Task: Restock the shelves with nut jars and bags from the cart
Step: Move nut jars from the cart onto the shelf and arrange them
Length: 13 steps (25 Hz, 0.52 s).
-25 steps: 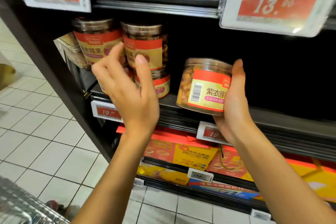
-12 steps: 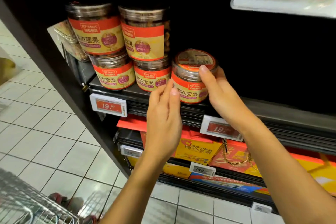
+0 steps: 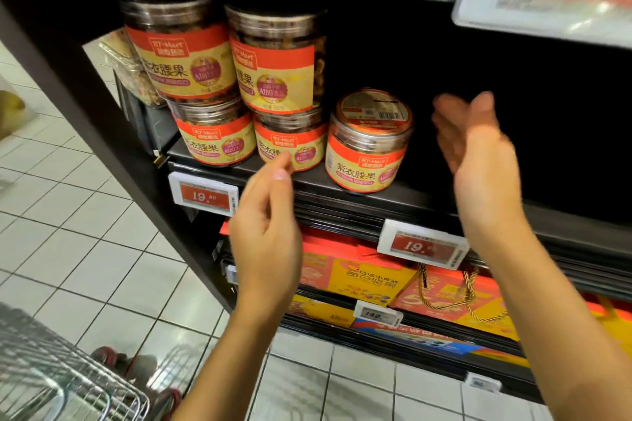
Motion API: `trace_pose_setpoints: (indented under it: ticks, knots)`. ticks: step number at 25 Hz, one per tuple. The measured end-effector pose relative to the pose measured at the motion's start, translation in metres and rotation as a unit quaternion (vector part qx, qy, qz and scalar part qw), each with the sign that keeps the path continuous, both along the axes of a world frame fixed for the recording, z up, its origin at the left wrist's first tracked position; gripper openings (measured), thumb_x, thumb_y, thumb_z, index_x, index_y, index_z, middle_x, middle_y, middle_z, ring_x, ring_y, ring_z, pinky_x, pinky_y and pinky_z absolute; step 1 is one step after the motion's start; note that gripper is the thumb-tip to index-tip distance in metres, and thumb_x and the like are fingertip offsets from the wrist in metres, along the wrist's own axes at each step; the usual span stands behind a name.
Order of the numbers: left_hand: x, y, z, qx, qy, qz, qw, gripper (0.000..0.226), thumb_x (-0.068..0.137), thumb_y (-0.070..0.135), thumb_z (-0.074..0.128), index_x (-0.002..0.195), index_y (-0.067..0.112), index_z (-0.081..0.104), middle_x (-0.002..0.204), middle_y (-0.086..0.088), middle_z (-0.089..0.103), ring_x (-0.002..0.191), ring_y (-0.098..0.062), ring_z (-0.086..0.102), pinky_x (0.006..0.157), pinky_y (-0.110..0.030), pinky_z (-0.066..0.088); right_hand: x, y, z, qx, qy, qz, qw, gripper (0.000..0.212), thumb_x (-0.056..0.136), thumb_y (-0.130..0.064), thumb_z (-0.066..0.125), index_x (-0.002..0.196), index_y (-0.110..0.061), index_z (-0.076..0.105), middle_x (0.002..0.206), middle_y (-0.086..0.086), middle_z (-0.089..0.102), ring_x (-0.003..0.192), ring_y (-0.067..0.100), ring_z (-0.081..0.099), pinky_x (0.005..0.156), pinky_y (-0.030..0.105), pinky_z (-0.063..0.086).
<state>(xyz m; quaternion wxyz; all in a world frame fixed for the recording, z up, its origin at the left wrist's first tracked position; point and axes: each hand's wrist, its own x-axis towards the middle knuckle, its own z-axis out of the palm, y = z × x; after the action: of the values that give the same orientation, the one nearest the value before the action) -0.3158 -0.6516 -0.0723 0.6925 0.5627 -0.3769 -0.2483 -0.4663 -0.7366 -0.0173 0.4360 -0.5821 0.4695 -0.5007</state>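
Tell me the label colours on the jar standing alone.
Red with a golden-yellow band; the label is clearest in the head view.

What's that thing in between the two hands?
A nut jar, standing upright on the shelf. The left hand and right hand are on either side of it, neither touching it. The head view shows this.

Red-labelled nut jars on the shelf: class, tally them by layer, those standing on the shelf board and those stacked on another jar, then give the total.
Bottom jars, standing on the shelf board: 3
Top jars, stacked on another jar: 2
Total: 5
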Motion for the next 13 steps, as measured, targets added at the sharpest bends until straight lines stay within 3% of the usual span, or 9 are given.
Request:
trace_pose_setpoints:
  ticks: [2, 5, 7, 9, 13]
  knots:
    - [0.016, 0.003, 0.006, 0.011, 0.018, 0.031, 0.999, 0.037, 0.09, 0.036, 0.042, 0.124, 0.03, 0.054, 0.127, 0.008, 0.061, 0.121, -0.004, 0.053, 0.107, -0.036, 0.04, 0.014, -0.007, 0.034, -0.034, -0.049, 0.034, 0.998, 0.045, 0.086, -0.046, 0.038, 0.107, -0.016, 0.065, 0.115, -0.001, 0.067, 0.111, 0.007, 0.06, 0.103, 0.026, 0.042]
    - [0.028, 0.003, 0.021, 0.004, 0.032, 0.021, 0.999, 0.041, 0.089, 0.033, 0.044, 0.13, 0.029, 0.05, 0.133, 0.007, 0.057, 0.126, -0.004, 0.049, 0.11, -0.035, 0.036, 0.056, -0.027, 0.064, 0.041, -0.004, 0.116, 0.992, 0.034, 0.099, -0.026, 0.038, 0.117, -0.004, 0.058, 0.119, 0.008, 0.062, 0.11, 0.016, 0.059, 0.098, 0.025, 0.044]
    - [0.031, -0.005, 0.033, 0.004, 0.049, 0.006, 0.999, 0.046, 0.091, 0.029, 0.046, 0.136, 0.023, 0.047, 0.138, 0.008, 0.052, 0.128, -0.003, 0.046, 0.111, -0.035, 0.035, 0.076, -0.034, 0.066, 0.099, 0.027, 0.162, 0.981, 0.033, 0.101, -0.028, 0.033, 0.117, -0.009, 0.053, 0.119, 0.008, 0.06, 0.105, 0.017, 0.06, 0.09, 0.025, 0.046]
    - [0.033, -0.012, 0.044, 0.015, 0.05, -0.004, 0.999, 0.046, 0.094, 0.023, 0.047, 0.14, 0.018, 0.043, 0.139, 0.012, 0.048, 0.129, -0.003, 0.044, 0.112, -0.034, 0.034, 0.085, -0.04, 0.062, 0.13, 0.032, 0.149, 0.98, 0.024, 0.101, -0.031, 0.035, 0.105, -0.017, 0.053, 0.105, 0.002, 0.061, 0.088, 0.01, 0.061, 0.08, 0.02, 0.05]
    - [0.034, -0.024, 0.052, 0.033, 0.017, -0.004, 0.999, 0.053, 0.09, 0.023, 0.05, 0.142, 0.015, 0.04, 0.143, 0.01, 0.044, 0.132, -0.003, 0.04, 0.114, -0.035, 0.032, 0.081, -0.044, 0.055, 0.118, 0.051, 0.129, 0.983, 0.03, 0.101, -0.034, 0.033, 0.088, -0.021, 0.057, 0.089, -0.004, 0.065, 0.079, 0.002, 0.063, 0.075, 0.016, 0.051]
